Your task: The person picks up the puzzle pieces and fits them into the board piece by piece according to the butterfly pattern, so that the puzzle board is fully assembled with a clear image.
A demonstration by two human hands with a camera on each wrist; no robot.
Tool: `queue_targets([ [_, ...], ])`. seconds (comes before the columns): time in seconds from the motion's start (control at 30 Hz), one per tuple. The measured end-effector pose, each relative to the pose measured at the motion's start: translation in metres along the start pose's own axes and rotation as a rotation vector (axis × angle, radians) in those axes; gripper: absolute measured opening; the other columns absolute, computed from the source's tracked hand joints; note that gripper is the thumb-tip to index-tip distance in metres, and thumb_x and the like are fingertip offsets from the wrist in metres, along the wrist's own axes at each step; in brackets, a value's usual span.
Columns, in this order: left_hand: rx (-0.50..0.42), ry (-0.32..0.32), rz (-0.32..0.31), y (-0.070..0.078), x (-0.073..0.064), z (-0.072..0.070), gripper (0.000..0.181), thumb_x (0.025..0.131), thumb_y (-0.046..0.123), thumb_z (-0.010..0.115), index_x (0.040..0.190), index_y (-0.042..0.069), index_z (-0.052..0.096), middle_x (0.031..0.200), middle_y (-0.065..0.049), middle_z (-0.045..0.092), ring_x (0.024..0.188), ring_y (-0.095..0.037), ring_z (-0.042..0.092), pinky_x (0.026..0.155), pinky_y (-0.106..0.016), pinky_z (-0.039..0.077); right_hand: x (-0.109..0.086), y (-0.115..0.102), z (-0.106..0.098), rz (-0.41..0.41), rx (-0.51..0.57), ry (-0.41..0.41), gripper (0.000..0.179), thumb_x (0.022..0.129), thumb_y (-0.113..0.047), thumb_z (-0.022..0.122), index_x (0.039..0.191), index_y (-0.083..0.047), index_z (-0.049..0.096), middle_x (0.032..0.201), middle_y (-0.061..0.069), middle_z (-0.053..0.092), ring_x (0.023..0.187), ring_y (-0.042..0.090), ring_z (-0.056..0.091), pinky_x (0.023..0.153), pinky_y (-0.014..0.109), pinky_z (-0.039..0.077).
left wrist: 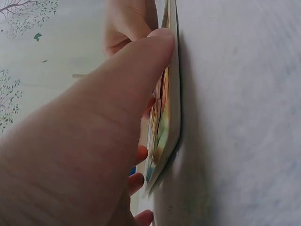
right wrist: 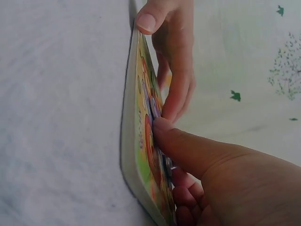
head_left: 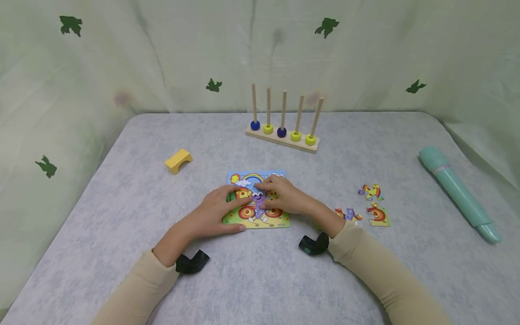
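Observation:
A puzzle board with a butterfly, sun and rainbow picture lies on the table. My left hand rests over its left side with fingers spread. Its thumb lies along the board's near edge, and its index finger reaches the butterfly in the middle. From the right, my right hand pinches a puzzle piece at the board's surface, thumb toward me and fingers on the far side. Most of that piece is hidden by the hand. In the right wrist view, the right thumb presses close to the left fingertips.
Several loose puzzle pieces lie right of the board, some partly behind the right forearm. A wooden peg stand with blue and yellow beads stands at the back. A yellow arch block sits back left; a teal toy microphone lies far right.

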State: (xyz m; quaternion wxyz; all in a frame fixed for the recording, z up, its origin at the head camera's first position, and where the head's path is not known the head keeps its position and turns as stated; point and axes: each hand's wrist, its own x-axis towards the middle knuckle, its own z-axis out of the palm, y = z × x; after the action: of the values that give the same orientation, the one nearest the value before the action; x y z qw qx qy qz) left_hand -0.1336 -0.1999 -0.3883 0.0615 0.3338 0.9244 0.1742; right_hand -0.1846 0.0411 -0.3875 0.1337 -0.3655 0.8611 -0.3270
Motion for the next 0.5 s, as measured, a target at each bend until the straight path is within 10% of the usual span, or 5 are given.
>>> queue_targets([
  [0.5,0.001,0.007,0.026,0.0019,-0.0010,-0.0008,0.063,0.080,0.057,0.055,0.135,0.029,0.043,0.140,-0.010,0.026,0.128,-0.030,0.021,0.101,-0.050,0.017,0.0028,-0.0064,-0.0054,0.059,-0.201,-0.064,0.054,0.085,-0.037,0.061,0.133,-0.019,0.044,0.104,0.001,0.044,0.087,0.014,0.037,0.075,0.031,0.028],
])
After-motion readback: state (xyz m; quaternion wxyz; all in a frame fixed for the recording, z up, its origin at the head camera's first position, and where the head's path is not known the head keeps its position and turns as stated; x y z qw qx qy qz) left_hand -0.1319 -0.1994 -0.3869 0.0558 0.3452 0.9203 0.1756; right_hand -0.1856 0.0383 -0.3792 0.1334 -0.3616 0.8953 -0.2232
